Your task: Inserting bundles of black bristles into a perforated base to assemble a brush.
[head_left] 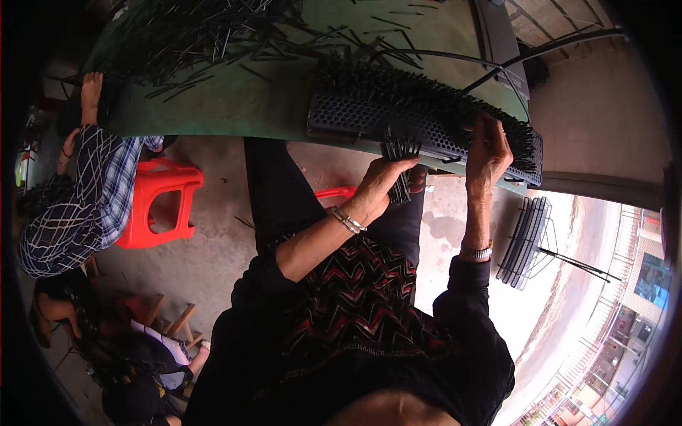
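Observation:
A bundle of thin black sticks [401, 150] stands upright in my left hand [378, 187], with the fingers wrapped round its middle. It is just in front of a long black perforated tray [355, 118] at the table's near edge. Many short black sticks [433, 94] stand densely in the tray's holes, while its front rows at the left are bare. Over the tray's right part, my right hand [489, 155] has its fingers pinched together among the standing sticks. What the fingertips hold is too small and dark to make out.
The green table [213, 113] carries a loose pile of black sticks [206, 32] at the back left. A curved black rod [540, 48] arches over the tray. At left are a red plastic stool [165, 202] and a person in a checked sleeve [60, 213]. A slatted rack [524, 243] stands right.

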A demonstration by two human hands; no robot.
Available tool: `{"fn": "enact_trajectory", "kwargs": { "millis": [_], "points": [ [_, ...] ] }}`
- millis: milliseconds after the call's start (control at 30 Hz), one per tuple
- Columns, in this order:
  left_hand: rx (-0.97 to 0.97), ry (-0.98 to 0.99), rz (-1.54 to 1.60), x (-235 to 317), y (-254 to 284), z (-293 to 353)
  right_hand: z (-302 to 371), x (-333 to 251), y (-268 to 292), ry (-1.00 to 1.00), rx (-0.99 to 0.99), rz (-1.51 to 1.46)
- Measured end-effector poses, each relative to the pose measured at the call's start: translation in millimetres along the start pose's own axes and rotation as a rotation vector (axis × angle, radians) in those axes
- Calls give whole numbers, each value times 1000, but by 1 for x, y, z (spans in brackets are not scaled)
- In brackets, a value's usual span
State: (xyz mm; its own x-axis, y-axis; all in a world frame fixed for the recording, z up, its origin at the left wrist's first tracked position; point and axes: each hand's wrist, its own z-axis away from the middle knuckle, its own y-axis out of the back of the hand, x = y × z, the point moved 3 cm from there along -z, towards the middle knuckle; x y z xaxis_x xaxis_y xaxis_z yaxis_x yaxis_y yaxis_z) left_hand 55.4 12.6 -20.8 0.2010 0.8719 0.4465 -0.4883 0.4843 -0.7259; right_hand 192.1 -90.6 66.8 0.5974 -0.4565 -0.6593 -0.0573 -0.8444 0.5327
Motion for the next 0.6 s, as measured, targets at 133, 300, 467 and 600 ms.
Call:
{"fn": "enact_trajectory", "kwargs": {
  "millis": [133,300,467,600],
  "points": [
    [-12,-60,47,-2,1,-2,-1,0,1,14,-34,22],
    [79,52,12,5,-7,9,1,-4,3,-15,-61,13],
    [99,64,-15,8,-12,16,-8,-1,-1,38,-156,18],
    [30,42,-23,8,-13,17,-2,-1,-9,100,-151,56]
  ]
}}
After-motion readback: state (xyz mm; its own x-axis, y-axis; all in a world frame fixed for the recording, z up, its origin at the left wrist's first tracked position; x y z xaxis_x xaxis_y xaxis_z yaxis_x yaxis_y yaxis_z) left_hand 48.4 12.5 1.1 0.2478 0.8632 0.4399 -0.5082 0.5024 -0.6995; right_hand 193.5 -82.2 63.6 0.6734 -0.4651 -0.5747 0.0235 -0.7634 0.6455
